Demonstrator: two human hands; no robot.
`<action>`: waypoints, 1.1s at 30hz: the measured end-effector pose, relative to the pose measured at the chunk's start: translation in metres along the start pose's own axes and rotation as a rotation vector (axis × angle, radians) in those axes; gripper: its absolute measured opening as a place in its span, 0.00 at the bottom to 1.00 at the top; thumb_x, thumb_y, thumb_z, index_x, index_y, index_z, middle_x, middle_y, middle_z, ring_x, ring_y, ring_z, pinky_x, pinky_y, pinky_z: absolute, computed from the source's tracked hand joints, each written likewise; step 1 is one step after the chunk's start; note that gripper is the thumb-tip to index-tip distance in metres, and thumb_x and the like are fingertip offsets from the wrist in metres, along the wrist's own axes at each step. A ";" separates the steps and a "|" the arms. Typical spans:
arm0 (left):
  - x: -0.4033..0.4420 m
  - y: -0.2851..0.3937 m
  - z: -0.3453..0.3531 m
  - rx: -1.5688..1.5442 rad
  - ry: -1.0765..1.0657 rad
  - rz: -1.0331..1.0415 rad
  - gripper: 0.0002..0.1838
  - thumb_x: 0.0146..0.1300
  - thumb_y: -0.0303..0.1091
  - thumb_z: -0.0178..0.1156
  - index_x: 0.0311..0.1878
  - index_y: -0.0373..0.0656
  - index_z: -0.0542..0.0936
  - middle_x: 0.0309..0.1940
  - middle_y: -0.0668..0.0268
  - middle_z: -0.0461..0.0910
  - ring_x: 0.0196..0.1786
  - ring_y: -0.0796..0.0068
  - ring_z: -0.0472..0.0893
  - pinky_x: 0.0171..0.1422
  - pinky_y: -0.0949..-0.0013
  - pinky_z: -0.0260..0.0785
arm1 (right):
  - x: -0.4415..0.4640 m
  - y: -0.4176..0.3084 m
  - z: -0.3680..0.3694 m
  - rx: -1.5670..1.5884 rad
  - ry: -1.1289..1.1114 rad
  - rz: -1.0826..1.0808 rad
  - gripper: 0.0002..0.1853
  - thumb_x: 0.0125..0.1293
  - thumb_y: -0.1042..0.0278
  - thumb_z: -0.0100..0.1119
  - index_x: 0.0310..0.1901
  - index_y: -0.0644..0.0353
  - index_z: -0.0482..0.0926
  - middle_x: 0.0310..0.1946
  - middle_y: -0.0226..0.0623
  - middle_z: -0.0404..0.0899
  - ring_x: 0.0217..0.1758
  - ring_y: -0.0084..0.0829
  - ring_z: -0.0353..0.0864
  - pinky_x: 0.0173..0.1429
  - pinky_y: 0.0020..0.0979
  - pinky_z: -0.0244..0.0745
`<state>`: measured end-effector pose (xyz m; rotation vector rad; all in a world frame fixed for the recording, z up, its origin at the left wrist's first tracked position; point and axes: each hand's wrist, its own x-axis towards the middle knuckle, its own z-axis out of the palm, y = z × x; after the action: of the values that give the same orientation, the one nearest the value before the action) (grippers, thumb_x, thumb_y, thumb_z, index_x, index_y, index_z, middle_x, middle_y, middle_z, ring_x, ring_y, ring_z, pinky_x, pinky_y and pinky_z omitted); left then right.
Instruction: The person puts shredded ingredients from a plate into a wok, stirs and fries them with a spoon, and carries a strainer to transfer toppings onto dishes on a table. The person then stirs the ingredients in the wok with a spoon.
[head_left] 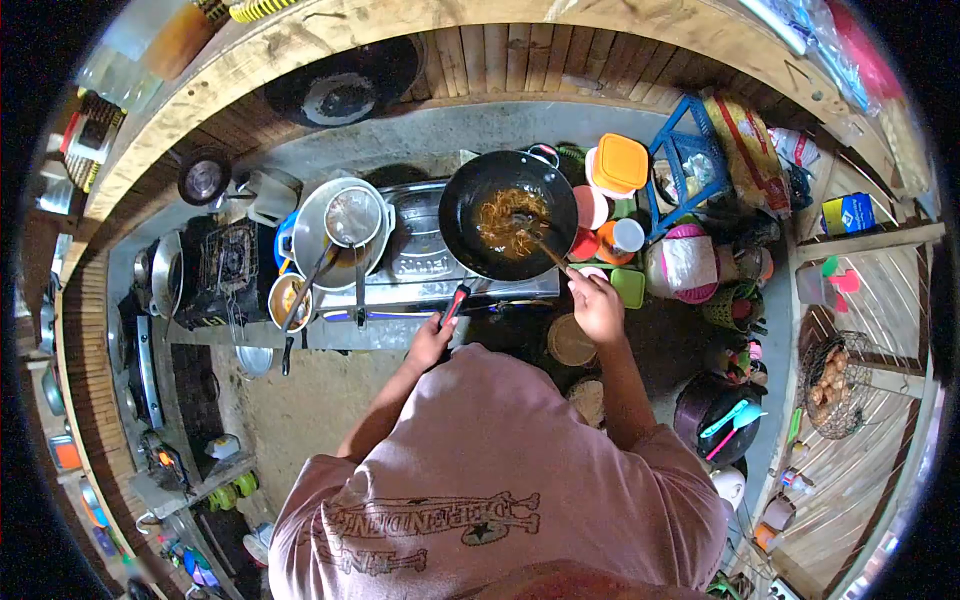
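Note:
A black wok (470, 180) sits on the stove (415, 240), with browned, stringy food (505, 210) in its bottom. My left hand (432, 340) is closed around the end of the wok's red and black handle (457, 300). In my right hand (597, 308) is a wooden spatula (548, 248), gripped by its handle. Its far end is down among the food, where the blade is partly hidden.
Left of the wok, a large metal pot (312, 205) carries a strainer (353, 217) across its top; a small bowl of food (290, 300) stands in front. Orange and green plastic containers (621, 163) and a blue basket (690, 150) crowd the right side.

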<state>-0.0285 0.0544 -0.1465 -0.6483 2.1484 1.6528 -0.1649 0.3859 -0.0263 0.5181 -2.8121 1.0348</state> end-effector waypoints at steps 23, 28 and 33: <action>-0.004 -0.007 -0.003 -0.002 0.042 0.041 0.22 0.72 0.54 0.56 0.38 0.42 0.72 0.24 0.72 0.71 0.27 0.81 0.69 0.32 0.70 0.64 | -0.013 0.015 -0.061 0.113 -0.110 0.043 0.11 0.70 0.65 0.59 0.46 0.61 0.85 0.39 0.52 0.85 0.42 0.49 0.86 0.48 0.39 0.79; -0.009 -0.014 -0.003 -0.008 0.071 0.028 0.20 0.72 0.53 0.58 0.36 0.44 0.72 0.24 0.73 0.71 0.26 0.81 0.68 0.31 0.71 0.63 | -0.013 0.022 -0.060 0.212 -0.107 0.128 0.12 0.71 0.63 0.59 0.47 0.61 0.85 0.40 0.52 0.85 0.43 0.46 0.87 0.50 0.38 0.78; -0.021 0.003 -0.003 0.063 0.053 -0.014 0.20 0.73 0.52 0.57 0.36 0.45 0.71 0.23 0.74 0.70 0.26 0.81 0.67 0.31 0.71 0.61 | -0.009 0.035 -0.056 0.200 -0.101 0.131 0.13 0.71 0.63 0.59 0.48 0.63 0.85 0.41 0.50 0.86 0.45 0.42 0.87 0.52 0.37 0.78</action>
<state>-0.0123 0.0555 -0.1319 -0.6936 2.2183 1.5709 -0.1696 0.4494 -0.0068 0.4196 -2.8795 1.3619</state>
